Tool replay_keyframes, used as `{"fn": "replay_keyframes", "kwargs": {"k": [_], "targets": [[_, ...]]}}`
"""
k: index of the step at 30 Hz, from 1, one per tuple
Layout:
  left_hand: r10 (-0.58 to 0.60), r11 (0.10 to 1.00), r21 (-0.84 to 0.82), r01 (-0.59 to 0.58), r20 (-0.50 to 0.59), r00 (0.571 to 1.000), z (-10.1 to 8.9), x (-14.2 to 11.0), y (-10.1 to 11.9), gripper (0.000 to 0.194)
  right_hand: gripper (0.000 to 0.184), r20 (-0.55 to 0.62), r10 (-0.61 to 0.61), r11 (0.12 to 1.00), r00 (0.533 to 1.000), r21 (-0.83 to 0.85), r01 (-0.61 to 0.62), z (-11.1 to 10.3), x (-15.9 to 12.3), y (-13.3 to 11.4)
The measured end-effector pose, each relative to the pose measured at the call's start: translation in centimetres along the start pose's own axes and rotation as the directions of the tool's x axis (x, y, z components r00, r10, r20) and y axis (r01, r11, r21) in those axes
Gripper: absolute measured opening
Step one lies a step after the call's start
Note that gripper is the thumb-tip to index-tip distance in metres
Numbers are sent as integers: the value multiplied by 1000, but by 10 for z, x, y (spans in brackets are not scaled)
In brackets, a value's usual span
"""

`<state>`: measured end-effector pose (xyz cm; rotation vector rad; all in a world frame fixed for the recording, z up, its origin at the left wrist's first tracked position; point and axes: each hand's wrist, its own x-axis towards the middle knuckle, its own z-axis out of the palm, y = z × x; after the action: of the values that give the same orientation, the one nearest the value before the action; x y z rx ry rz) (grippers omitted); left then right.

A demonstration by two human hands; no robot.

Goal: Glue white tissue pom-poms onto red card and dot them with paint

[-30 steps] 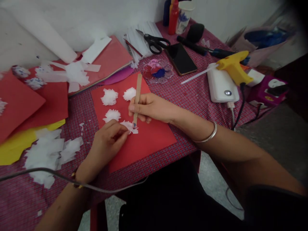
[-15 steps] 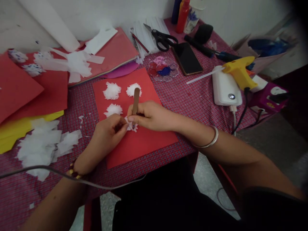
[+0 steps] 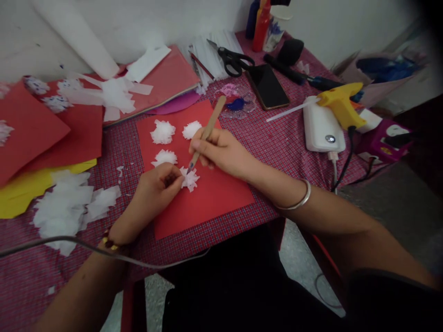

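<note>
In my right hand (image 3: 221, 150) is a flat wooden craft stick (image 3: 216, 115), held like a pen, its dark bluish tip pointing down at a white paper flower (image 3: 190, 180). My left hand (image 3: 157, 189) is closed at that flower's left edge, thumb and forefinger pinching it. The flower lies on a red paper sheet (image 3: 204, 207). Three more fluffy white paper flowers sit on the sheet: one at upper left (image 3: 162, 132), one at upper right (image 3: 191, 130), partly behind my right hand, and one (image 3: 164, 157) just above my left hand.
Cut white paper (image 3: 62, 207) is piled at left beside red sheets (image 3: 83, 133). Behind are a paint palette (image 3: 237, 103), scissors (image 3: 235, 60) and a phone (image 3: 268, 86). At right, a yellow glue gun (image 3: 341, 101) rests on a white power bank (image 3: 321, 127). A cable (image 3: 145, 265) crosses my left forearm.
My right hand has drawn back up and to the right from the lower flower. The stick now leans right, and its tip shows. My left hand stays at the flower.
</note>
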<state>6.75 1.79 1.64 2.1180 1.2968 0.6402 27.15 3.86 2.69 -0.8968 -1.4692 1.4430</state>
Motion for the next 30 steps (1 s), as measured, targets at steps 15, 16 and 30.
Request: {"fn": "replay_keyframes", "kwargs": {"k": [15, 16, 30], "targets": [[-276, 957, -29, 287, -382, 882, -126, -82, -31, 7, 24, -8, 339, 843, 941, 447, -300, 3, 2, 13], [-220, 958, 107, 267, -327, 919, -124, -89, -36, 4, 23, -1, 344, 843, 939, 442, -308, 3, 2, 13], [-347, 931, -9, 365, -330, 878, -104, -77, -29, 19, 19, -9, 327, 853, 945, 433, -291, 4, 2, 17]]}}
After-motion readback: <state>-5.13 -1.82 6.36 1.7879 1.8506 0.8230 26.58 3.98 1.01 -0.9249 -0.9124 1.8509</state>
